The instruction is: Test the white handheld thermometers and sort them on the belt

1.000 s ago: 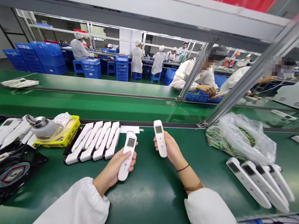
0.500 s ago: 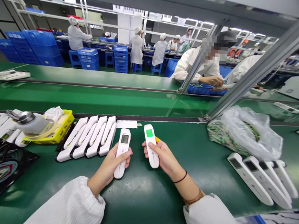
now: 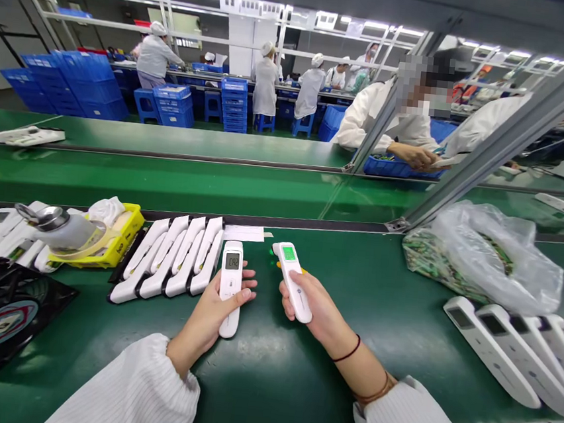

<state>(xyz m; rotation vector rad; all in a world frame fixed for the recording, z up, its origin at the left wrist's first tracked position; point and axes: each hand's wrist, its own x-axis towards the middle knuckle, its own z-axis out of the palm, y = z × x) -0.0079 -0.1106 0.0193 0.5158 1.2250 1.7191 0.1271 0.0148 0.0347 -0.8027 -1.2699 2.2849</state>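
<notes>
A white handheld thermometer with a grey screen [image 3: 231,280] rests in my left hand [image 3: 212,311], the thumb across its body and the other fingertips apart at its right side. My right hand [image 3: 315,304] is wrapped round a second white thermometer [image 3: 296,276], its thumb on the front; that screen glows green, and a green light shows at its head. Both devices are upright, screens facing me, with a gap between them. Left of my left hand, several white thermometers [image 3: 170,260] lie in a slanted row on the green table [image 3: 265,383].
A yellow basket [image 3: 116,245] with a metal bottle [image 3: 61,230] and a black fan [image 3: 4,324] are at left. At right lie a plastic bag of circuit boards [image 3: 482,257] and more thermometers [image 3: 492,351]. A metal post [image 3: 509,127] slants before a co-worker [image 3: 371,117].
The right thermometer has tilted, its head pointing more to the left. The fingers of my left hand have spread a little. The view has shifted slightly.
</notes>
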